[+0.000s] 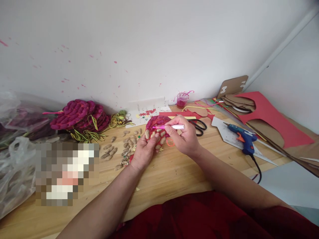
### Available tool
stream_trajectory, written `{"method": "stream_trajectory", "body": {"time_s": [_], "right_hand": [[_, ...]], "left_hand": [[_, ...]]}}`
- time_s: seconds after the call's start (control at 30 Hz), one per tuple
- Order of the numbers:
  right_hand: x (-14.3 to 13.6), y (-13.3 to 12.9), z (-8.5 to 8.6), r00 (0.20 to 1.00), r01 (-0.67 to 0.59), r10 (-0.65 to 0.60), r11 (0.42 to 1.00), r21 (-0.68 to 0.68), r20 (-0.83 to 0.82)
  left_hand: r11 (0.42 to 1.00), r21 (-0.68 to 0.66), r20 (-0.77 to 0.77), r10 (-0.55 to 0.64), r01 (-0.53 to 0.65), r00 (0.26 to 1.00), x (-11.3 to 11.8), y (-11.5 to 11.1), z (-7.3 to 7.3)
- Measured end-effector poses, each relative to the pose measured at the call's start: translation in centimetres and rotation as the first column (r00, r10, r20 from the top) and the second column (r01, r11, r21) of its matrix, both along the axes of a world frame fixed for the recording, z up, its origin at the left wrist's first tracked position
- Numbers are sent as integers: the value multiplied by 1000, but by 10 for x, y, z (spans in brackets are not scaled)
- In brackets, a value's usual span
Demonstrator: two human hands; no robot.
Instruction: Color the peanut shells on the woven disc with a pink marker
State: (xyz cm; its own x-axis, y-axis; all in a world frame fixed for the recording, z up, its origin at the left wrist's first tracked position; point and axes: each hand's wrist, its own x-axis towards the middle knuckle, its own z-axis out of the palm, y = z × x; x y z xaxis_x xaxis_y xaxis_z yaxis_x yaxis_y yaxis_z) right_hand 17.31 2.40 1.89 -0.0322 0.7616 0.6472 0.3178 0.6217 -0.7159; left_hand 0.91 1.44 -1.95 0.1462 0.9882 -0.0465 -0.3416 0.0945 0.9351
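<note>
My left hand (144, 152) grips the near left edge of a peanut-covered disc (157, 121), thumb on top. Peanuts on its far part are painted wet magenta, while those nearest my thumb are bare tan. In my right hand (186, 136) is a paintbrush (178, 126) with a white handle. Its pink-stained tip points left and rests against the painted peanuts, as far as I can see. Loose peanuts (129, 142) lie on the wooden table left of the disc. Behind, by the wall, stands a clear cup (182, 100) of magenta paint.
Painted discs (74, 114) with yellow-green cords are stacked at the left, near plastic bags (20, 162). Black-handled scissors (201, 125) lie beyond my right hand. Further right are a blue glue gun (245, 137) with its cable, a cut red sheet (291, 132) and cardboard pieces (233, 85).
</note>
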Motion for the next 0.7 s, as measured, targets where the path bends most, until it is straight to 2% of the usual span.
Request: {"method": "stream_trajectory", "body": {"time_s": [0.13,0.27,0.37,0.47,0.57,0.7], "right_hand": [[1,1,-1,998,50,-51,998,-25,-31],[2,3,-3,1000,-10,10,1000,-7,-30],[2,4,-4,1000,10,-10,1000,-19,-9],[4,6,-5,997,27,-32,997,-67,-71],[5,8,-8,987,-31,12,993,-112,-159],[6,10,-11,987,-26,3,989,-144,-158]], "left_hand": [[1000,-28,36,-3,4,999,0,0,2],[1000,-15,52,4,-3,999,1,1,1],[1000,-15,31,10,-10,999,1,1,1],[999,-28,31,17,-16,999,1,1,0],[1000,-15,40,-2,3,999,1,1,0],[1000,-4,29,-18,18,999,1,1,1]]}}
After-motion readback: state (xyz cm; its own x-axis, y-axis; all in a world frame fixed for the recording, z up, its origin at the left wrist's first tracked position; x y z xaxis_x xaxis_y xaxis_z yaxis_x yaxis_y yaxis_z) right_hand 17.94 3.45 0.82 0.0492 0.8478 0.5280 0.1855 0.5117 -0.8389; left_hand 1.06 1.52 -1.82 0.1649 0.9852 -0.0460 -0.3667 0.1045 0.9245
